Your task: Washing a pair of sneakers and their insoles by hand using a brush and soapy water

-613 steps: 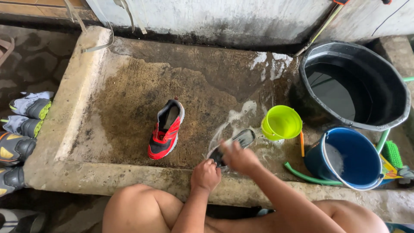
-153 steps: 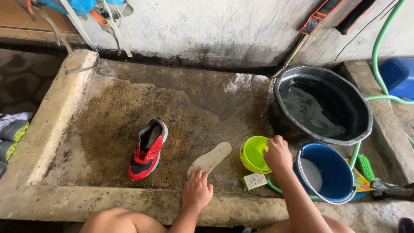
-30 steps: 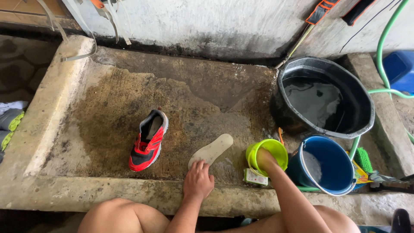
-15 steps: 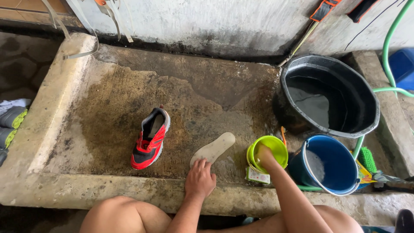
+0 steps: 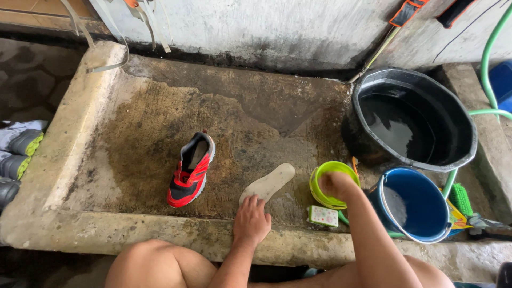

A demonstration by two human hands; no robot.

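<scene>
Head view looks down on a wet concrete wash slab point(image 5: 160, 106) with a raised rim. Left hand point(image 5: 252, 220) lies flat with fingers spread, fingertips pressing the near end of a pale insole point(image 5: 268, 183) that rests on the slab, angled away toward the upper right. Right hand point(image 5: 337, 185) is curled into the mouth of a small lime-green bowl point(image 5: 320, 181) just right of the insole; whether it grips anything inside cannot be told, since the knuckles hide it.

Left of the left hand, near but not touching, sits 1 red and black shoe point(image 5: 190, 170), upright, opening facing up, its insole evidently out. Just below the right hand lies a small white and green block point(image 5: 322, 215), probably soap. Right of the right hand stands a blue bucket point(image 5: 416, 208), and beyond it a large black tub point(image 5: 416, 117) holding water. More shoes point(image 5: 18, 154) wait off the slab's far left edge.

Judging from this, washing is at an early stage: the insole is out and wetted, no suds show on it, the shoe looks unscrubbed, and the other shoes appear untouched.
</scene>
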